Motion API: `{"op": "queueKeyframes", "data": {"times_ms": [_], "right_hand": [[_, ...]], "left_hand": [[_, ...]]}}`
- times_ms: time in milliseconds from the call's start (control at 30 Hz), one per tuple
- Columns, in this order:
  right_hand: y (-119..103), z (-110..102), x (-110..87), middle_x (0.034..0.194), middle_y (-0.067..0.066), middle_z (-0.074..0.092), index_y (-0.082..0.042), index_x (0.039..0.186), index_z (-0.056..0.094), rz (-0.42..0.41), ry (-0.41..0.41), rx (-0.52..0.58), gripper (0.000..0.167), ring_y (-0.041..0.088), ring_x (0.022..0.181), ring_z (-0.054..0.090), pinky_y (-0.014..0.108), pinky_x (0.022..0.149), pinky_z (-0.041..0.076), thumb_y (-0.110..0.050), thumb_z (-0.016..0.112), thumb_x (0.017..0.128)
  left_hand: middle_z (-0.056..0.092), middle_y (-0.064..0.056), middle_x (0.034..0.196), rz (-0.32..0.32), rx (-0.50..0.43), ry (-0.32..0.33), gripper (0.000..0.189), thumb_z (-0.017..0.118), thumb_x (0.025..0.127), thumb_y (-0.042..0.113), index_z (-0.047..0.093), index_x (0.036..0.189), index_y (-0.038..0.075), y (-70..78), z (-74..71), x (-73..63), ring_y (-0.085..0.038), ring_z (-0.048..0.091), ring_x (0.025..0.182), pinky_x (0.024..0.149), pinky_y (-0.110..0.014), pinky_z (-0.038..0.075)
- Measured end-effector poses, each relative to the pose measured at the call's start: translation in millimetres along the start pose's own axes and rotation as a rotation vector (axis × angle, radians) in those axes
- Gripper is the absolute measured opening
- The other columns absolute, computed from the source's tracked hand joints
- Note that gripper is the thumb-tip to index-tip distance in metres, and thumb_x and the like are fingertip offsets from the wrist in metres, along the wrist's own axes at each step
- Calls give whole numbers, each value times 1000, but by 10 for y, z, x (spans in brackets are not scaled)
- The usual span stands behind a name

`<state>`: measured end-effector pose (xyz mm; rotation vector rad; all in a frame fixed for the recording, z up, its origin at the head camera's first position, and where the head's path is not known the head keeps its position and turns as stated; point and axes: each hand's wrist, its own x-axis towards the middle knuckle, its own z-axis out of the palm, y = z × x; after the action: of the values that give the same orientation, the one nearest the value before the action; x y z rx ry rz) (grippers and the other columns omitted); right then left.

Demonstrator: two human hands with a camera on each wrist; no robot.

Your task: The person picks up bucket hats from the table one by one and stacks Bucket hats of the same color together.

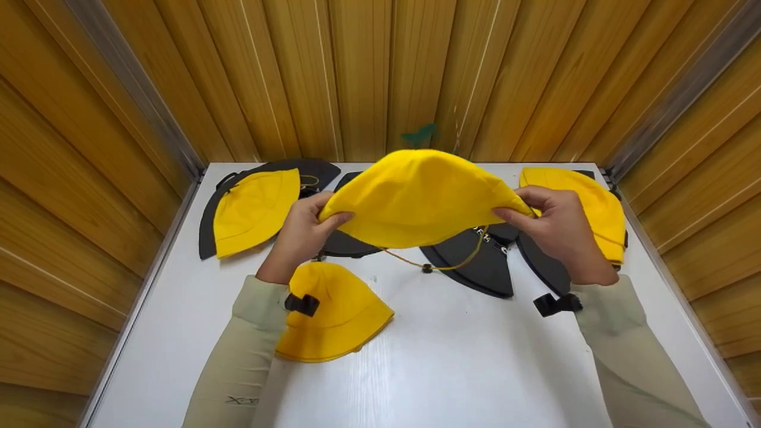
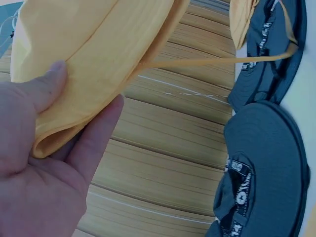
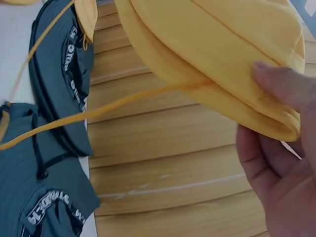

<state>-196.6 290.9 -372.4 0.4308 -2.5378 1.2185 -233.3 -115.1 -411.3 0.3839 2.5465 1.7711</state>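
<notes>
A yellow bucket hat (image 1: 422,196) is stretched between both hands above the table, with a green leaf-shaped piece (image 1: 421,135) at its top. The left hand (image 1: 310,229) pinches one end of the brim, thumb on the near face and fingers behind, as the left wrist view also shows on the hat (image 2: 98,59). At the opposite end the right hand (image 1: 556,229) grips the brim the same way; the right wrist view shows its thumb on the cloth (image 3: 227,54). A thin yellow chin cord (image 1: 410,261) with a black toggle hangs beneath the hat.
A yellow hat (image 1: 333,315) lies on the white table (image 1: 452,368) near the left forearm. Back left, another yellow hat (image 1: 255,214) overlaps a black one (image 1: 207,232); a third yellow hat (image 1: 594,208) lies back right. Black hats (image 1: 475,267) spread behind the held one. Wood-patterned walls (image 1: 368,71) enclose the table.
</notes>
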Motion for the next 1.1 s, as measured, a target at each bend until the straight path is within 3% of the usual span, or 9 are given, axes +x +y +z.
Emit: {"op": "queueKeyframes", "data": {"times_ms": [100, 200, 300, 400, 633, 833, 1100], "right_hand": [[-97, 63, 83, 96, -6, 79, -13, 106, 81, -50, 92, 104, 22, 11, 86, 67, 14, 80, 55, -10, 84, 84], [-196, 147, 163, 96, -6, 80, -12, 104, 81, -113, 130, 177, 25, 10, 82, 70, 16, 73, 57, -2, 85, 81], [-287, 238, 220, 100, -5, 80, -11, 107, 81, -153, 133, 195, 27, 7, 84, 73, 16, 75, 58, -1, 83, 82], [-373, 332, 269, 103, -3, 80, -11, 110, 80, -173, 127, 218, 26, 7, 91, 76, 19, 81, 60, -3, 82, 85], [-490, 640, 377, 100, 8, 80, -9, 109, 80, -253, 96, 326, 24, 12, 80, 75, 23, 73, 62, -5, 82, 85], [-431, 1016, 276, 100, 5, 80, -11, 107, 79, -239, 52, 348, 21, 13, 83, 76, 26, 72, 63, -13, 83, 87], [-15, 1695, -73, 96, 0, 80, -14, 107, 78, -55, -39, 361, 24, 11, 78, 75, 24, 68, 61, -26, 83, 86]], "left_hand": [[71, -5, 106, 30, -73, 145, 38, 80, 86, 37, 73, 116, 14, 75, -106, 6, -22, 65, 91, 85, -27, 60], [71, -7, 101, 85, -137, 268, 39, 84, 84, 35, 73, 111, 9, 151, -245, -2, -22, 64, 84, 77, -24, 60], [71, -7, 102, 128, -152, 319, 40, 84, 85, 33, 72, 112, 7, 226, -395, -31, -22, 63, 81, 72, -23, 60], [73, -6, 107, 144, -155, 351, 40, 82, 86, 31, 70, 116, 7, 285, -541, -83, -22, 66, 85, 77, -24, 62], [74, -7, 116, 91, -175, 469, 39, 82, 86, 25, 68, 120, 12, 268, -822, -239, -22, 70, 95, 84, -21, 61], [71, -8, 120, 41, -154, 489, 40, 81, 87, 25, 67, 122, 13, 53, -956, -380, -23, 68, 96, 82, -20, 61], [63, -8, 125, -239, -35, 482, 47, 77, 90, 37, 62, 129, 15, -600, -815, -665, -22, 64, 101, 84, -15, 58]]}}
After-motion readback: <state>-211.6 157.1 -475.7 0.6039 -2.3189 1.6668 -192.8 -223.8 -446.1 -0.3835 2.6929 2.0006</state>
